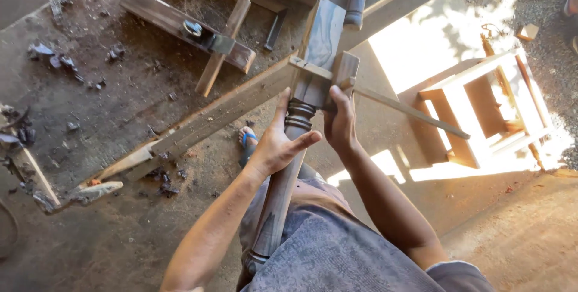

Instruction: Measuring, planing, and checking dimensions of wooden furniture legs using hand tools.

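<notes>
Marking step, likely: left hand (pixel 278 142) grips turned wooden leg (pixel 288 165), right hand (pixel 339 120) holds marking gauge (pixel 337 78) on its square end; next needs steady pull along grain.

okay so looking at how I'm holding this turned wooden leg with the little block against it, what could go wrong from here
The right hand presses a small wooden block against the turned leg; if it slips, fingers could get pinched. The left hand grips only the rounded turning, so the leg may twist. The sandalled foot sits beneath, exposed if the leg drops.
</notes>
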